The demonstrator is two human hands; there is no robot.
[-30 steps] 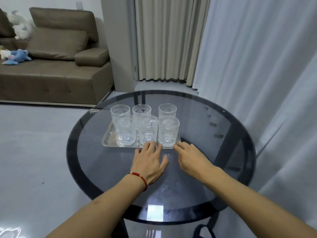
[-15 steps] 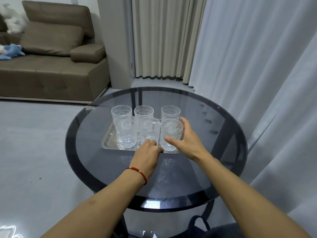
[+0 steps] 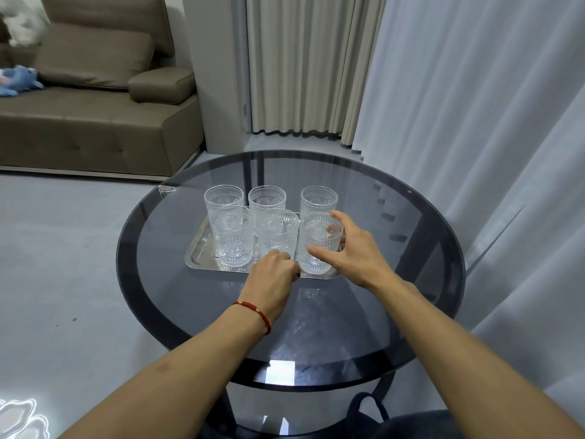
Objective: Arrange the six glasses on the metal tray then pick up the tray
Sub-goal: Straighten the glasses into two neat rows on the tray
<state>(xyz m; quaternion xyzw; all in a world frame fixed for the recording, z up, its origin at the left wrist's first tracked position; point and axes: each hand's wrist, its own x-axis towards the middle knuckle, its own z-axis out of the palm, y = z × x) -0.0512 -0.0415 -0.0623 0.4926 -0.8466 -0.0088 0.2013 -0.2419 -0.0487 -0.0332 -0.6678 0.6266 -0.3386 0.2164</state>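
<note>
my right hand [image 3: 354,251] is cupping the near-right glass [image 3: 318,243]; left hand [image 3: 273,274], curled, is touching the thin metal tray [image 3: 198,251]. fragile, slippery load.

The left hand [image 3: 274,274] covers the tray's [image 3: 198,252] near rim and its curled fingertips can't be seen. The back glasses [image 3: 267,198] stand half behind the front ones. The sofa [image 3: 95,122] runs off the left edge, and a white plush toy [image 3: 19,23] there is blurred.
</note>
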